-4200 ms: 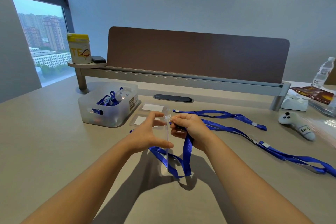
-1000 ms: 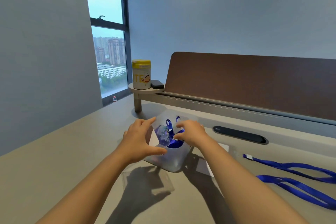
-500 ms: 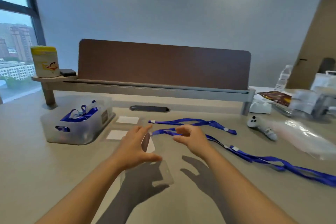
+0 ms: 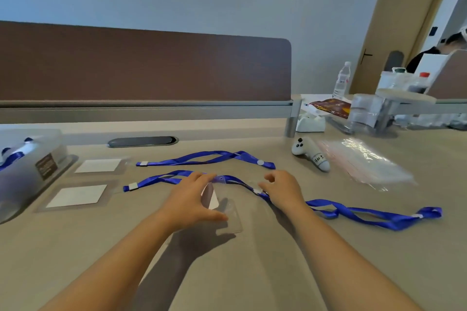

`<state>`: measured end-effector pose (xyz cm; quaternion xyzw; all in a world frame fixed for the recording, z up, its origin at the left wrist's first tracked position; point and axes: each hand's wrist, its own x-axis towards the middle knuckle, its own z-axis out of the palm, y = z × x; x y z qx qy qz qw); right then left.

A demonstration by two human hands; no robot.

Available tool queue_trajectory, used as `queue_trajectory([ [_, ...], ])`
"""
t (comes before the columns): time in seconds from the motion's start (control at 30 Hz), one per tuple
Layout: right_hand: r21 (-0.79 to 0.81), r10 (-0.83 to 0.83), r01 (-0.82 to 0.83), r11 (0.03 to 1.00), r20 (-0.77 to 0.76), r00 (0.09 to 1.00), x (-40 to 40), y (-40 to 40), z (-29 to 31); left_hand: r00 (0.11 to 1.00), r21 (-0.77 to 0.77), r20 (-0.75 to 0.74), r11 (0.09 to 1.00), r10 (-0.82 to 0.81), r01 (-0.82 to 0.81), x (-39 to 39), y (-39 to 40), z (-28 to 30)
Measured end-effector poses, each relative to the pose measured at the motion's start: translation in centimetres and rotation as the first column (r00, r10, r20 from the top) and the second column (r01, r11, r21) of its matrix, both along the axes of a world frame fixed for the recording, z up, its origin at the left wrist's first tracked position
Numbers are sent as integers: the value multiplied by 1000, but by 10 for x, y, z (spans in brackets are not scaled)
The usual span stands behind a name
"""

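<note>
Both hands have left the box (image 4: 25,177) and come to the near blue lanyard (image 4: 353,212) on the worktop (image 4: 252,272). Left hand (image 4: 189,199) pinches the clear badge sleeve (image 4: 227,219), tipped up so its hole can meet the clip. Right hand (image 4: 283,192) hovers loosely curled, holding nothing, ready to grab the strap.

Your left hand (image 4: 188,199) covers much of the clear badge sleeve (image 4: 231,221); grip unclear. Your right hand (image 4: 281,190) hides a stretch of the near lanyard (image 4: 353,212); can't tell if its fingers (image 4: 271,179) pinch it. Storage bin (image 4: 27,174) is cut off at the left edge, label blurred.
</note>
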<state>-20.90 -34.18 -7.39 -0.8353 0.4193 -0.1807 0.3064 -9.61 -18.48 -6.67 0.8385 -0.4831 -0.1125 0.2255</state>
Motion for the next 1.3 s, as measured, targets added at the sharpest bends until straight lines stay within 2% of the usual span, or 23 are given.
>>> queue_trajectory([
  [0.23,-30,29,-35,999,-164,986,26,-26,-18,999,-11,-38,1000,9,-9,11,-29,-10],
  [0.3,-35,28,-35,999,-170,985,26,-29,-20,999,-13,-39,1000,7,-8,11,-31,-13],
  [0.43,-86,17,-24,996,-82,996,24,-30,-15,999,-16,-47,1000,21,-22,11,-32,-13],
  [0.53,-88,85,-87,992,-21,996,19,-28,-9,998,-14,-48,999,32,-32,9,-29,-9],
  [0.67,-19,191,-192,981,222,956,12,-11,3,999,-51,-43,998,31,-33,2,-22,-2],
  [0.73,-1,252,-263,965,296,921,9,4,14,999,-96,-49,995,23,-28,-2,-13,5],
  [0.87,-61,392,-390,919,252,885,0,41,32,992,-189,-124,981,29,-52,-9,17,20],
  [1.0,-165,468,-443,881,179,865,-3,77,36,969,-260,-246,961,31,-97,-13,54,24],
  [1.3,-133,531,-514,847,231,815,-6,125,34,963,-257,-254,954,86,-153,-20,114,25],
])
